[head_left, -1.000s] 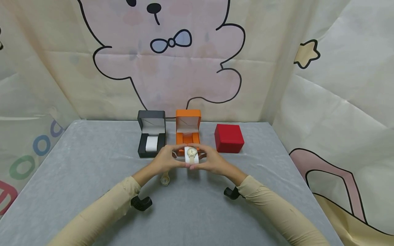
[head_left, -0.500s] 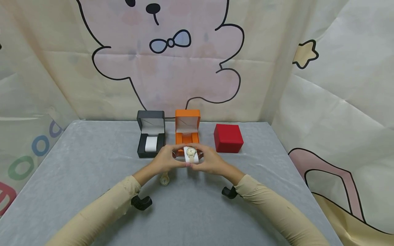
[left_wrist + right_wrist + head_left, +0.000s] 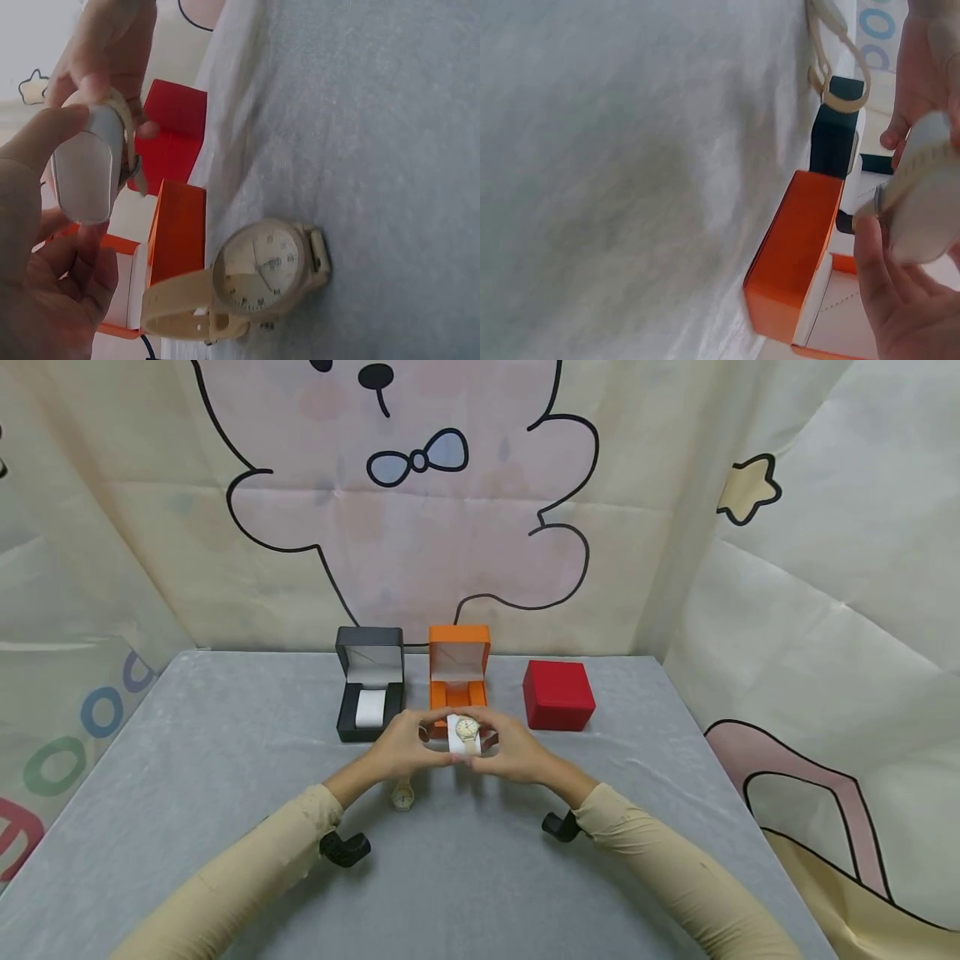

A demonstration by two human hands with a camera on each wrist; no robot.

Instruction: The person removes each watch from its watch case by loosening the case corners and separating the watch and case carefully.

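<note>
In the head view, my left hand (image 3: pixel 401 747) and right hand (image 3: pixel 519 750) meet above the table in front of the orange box, holding a white watch cushion (image 3: pixel 453 742) between thumbs and fingers. A cream-strapped watch (image 3: pixel 467 728) is wrapped round this cushion, its pale dial facing me. From the left wrist, the cushion's flat end (image 3: pixel 84 176) shows, with a thumb pressed at its edge. Fingers of my right hand touch the strap (image 3: pixel 915 172) near its buckle in the right wrist view. A second cream watch (image 3: pixel 402 795) lies on the table below my left hand.
Behind my hands stands the orange watch box (image 3: pixel 459 639), its lid raised and no cushion visible inside. Left of it, a dark grey box (image 3: pixel 370 642) stands open with a white cushion (image 3: pixel 370 709) in it. A closed red box (image 3: pixel 558 695) sits to the right.
Both hands stay almost in place round the cushion. The cushion and watch have shifted very slightly to the left and tilted a little. The boxes and second watch have not moved.
</note>
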